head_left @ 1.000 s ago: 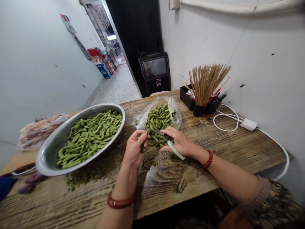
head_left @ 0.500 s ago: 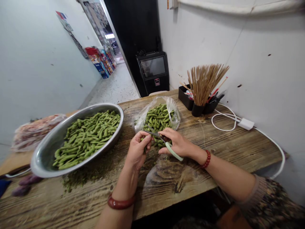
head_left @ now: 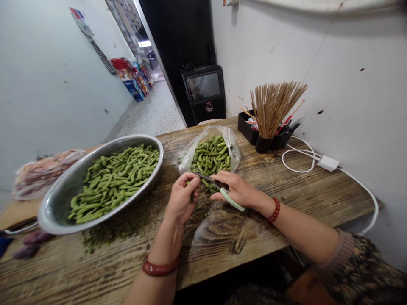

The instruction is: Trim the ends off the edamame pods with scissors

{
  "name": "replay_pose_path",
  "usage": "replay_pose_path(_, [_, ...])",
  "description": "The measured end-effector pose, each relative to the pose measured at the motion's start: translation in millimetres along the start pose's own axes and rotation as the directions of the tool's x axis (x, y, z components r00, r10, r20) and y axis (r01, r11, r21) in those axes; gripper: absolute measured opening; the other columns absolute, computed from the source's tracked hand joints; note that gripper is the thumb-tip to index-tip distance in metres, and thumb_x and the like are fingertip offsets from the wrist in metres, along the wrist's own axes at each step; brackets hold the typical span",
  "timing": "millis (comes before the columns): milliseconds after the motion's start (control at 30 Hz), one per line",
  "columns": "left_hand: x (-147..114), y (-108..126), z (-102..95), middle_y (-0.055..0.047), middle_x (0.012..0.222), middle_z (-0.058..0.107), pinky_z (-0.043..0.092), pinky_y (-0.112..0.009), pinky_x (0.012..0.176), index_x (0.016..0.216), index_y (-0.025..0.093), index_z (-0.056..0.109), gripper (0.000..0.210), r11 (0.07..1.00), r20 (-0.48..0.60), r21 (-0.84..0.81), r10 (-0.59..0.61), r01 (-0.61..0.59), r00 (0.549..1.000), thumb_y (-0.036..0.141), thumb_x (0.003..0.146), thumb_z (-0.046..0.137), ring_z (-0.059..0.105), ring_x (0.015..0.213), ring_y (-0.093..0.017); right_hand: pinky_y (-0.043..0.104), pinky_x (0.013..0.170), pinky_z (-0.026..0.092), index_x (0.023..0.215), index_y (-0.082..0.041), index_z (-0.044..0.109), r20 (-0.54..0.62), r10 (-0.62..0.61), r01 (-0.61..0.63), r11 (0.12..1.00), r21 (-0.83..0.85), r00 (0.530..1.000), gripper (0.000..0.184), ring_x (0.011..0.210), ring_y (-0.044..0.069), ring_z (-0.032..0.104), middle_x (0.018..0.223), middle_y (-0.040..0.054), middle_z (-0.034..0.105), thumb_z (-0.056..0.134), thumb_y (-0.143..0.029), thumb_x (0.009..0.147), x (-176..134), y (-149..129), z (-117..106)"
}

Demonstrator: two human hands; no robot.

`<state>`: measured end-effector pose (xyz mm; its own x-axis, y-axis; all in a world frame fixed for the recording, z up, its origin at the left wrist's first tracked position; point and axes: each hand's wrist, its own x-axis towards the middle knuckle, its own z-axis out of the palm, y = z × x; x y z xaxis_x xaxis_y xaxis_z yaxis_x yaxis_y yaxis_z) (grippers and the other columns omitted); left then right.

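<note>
My right hand is closed on a pair of scissors with pale green handles, one thumb loop showing below the palm. The blades point left, to the fingertips of my left hand. That hand is pinched around a green bean pod, mostly hidden by the fingers. Just beyond both hands lies a clear plastic bag, its mouth spread around many green pods. To the left, a wide metal basin holds a large heap of trimmed-looking pods.
Plant scraps lie under the basin's near side. A black holder with wooden skewers stands back right, near a white cable and adapter. At far left are a bagged pinkish bundle and purple items.
The scissor blades, spread apart before, are now closer together at my left fingertips. Both hands stay in nearly the same place; the view has shifted slightly.
</note>
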<state>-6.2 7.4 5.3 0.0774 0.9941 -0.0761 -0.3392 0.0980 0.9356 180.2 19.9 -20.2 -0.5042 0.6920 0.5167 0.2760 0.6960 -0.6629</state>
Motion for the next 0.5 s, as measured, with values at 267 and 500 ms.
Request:
replay_pose_path(267, [6,9,-7.3,0.005,0.055,0.046,0.029,-0.013,0.037,0.071,0.014,0.057,0.020,0.994,-0.048,-0.098,0.044,-0.049,0.998,0.025,0.071,0.073,0.038,0.044,-0.004,0.027,0.071,0.045,0.104,-0.013,0.063,-0.015,0.018,-0.018,1.000,-0.007,1.000,0.035,0.076,0.016,0.056,0.084,0.0047,0.060,0.070,-0.037,0.079,0,-1,-3])
replay_pose_path(500, [7,16,-18.3,-0.002,0.077,0.062,0.031,-0.015,0.038,0.070,0.015,0.055,0.025,0.998,-0.079,0.068,0.020,-0.015,0.997,0.032,0.070,0.072,0.052,0.053,-0.007,0.029,0.073,0.048,0.108,-0.014,0.062,-0.095,0.075,-0.074,0.997,0.005,0.993,0.039,0.080,0.018,0.059,0.088,0.0064,0.063,0.072,-0.036,0.077,1,-1,-5])
